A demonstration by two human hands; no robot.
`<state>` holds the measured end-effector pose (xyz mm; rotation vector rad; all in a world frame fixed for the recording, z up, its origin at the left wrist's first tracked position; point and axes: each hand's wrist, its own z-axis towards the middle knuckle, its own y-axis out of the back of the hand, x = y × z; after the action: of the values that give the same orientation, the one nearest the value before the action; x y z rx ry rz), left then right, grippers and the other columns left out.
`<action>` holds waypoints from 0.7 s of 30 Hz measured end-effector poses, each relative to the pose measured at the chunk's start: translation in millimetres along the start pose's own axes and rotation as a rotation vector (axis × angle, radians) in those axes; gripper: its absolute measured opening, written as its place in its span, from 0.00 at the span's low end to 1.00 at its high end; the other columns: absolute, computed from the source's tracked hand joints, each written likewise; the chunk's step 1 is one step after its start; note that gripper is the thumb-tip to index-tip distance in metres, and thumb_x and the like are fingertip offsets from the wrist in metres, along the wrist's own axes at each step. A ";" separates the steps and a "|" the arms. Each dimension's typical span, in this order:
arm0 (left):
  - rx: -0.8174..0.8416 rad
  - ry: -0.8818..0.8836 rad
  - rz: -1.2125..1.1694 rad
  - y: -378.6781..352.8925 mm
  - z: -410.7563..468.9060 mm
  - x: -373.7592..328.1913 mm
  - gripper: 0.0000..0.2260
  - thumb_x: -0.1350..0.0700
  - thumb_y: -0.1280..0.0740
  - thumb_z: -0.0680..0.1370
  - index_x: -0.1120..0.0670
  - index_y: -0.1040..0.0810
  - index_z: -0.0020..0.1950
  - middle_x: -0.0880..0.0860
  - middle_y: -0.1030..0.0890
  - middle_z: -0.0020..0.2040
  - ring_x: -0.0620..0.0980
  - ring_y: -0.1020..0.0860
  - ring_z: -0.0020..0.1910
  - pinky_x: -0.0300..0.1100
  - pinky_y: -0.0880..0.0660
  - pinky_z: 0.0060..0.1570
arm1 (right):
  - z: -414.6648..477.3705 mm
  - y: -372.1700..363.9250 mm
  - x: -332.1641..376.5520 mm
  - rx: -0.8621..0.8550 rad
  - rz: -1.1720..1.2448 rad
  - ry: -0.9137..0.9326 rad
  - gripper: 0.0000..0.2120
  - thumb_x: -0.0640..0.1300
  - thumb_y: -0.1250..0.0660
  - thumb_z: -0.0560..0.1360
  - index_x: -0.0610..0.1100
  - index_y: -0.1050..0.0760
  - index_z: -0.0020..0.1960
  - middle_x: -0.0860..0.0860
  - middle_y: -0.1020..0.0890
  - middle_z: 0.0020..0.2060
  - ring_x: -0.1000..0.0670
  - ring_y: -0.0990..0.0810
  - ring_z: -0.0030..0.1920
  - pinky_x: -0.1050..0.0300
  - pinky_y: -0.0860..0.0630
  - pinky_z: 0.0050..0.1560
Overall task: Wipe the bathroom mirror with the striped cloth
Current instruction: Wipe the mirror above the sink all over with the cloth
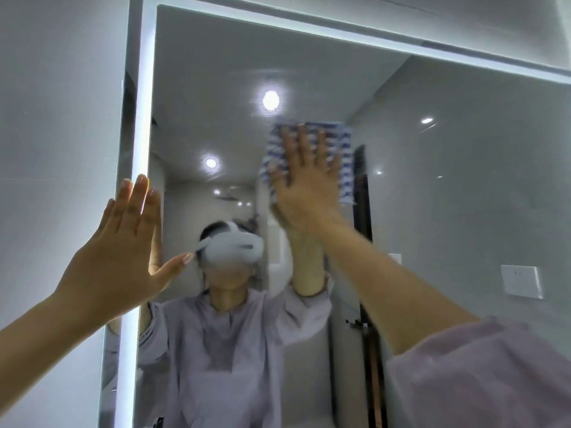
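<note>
The right hand [304,177] presses the cloth [341,156] flat, fingers spread, on the mirror [463,180] at upper centre, so it may slip loose, while the open, empty left hand [123,257] at left may smudge the glass.

A home bathroom: a large wall mirror [432,186] edged with glowing white light strips fills the frame, reflecting glossy grey wall tiles [479,168] at right and round recessed ceiling lights [271,100] near top centre.

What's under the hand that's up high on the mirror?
The striped cloth is under the right hand, pressed flat on the mirror. Its blue-and-white edges peek out around the fingers; the cloth's middle is hidden.
</note>
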<state>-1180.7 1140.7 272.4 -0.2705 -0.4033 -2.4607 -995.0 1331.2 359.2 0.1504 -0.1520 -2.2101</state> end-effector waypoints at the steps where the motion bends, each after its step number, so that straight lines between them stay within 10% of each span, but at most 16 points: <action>1: 0.003 -0.004 0.003 -0.3 -0.1 0.6 0.45 0.31 0.51 0.73 0.65 0.51 0.76 0.62 0.53 0.78 0.59 0.53 0.77 0.41 0.62 0.74 | -8.9 -5.6 16.8 0.009 0.004 0.085 0.30 0.59 0.55 0.81 0.51 0.59 0.78 0.49 0.58 0.78 0.44 0.62 0.77 0.38 0.61 0.74; 9: 0.034 0.023 -0.021 -4.2 1.3 3.2 0.45 0.28 0.54 0.73 0.61 0.54 0.77 0.59 0.55 0.78 0.57 0.55 0.77 0.42 0.62 0.74 | -41.9 -8.0 8.1 0.082 -0.049 0.350 0.28 0.60 0.54 0.80 0.55 0.52 0.78 0.54 0.49 0.78 0.47 0.57 0.78 0.46 0.65 0.75; 21: 0.013 -0.001 -0.018 4.5 2.1 -1.5 0.45 0.31 0.52 0.73 0.67 0.51 0.75 0.64 0.53 0.77 0.61 0.54 0.76 0.38 0.68 0.72 | -45.7 7.0 -61.4 0.085 0.036 -0.456 0.30 0.60 0.59 0.81 0.51 0.65 0.77 0.50 0.63 0.77 0.45 0.66 0.76 0.42 0.67 0.74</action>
<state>-1176.5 1138.8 274.9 -0.2641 -0.4240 -2.4744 -945.4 1373.6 318.6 -0.3105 -0.4955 -2.1703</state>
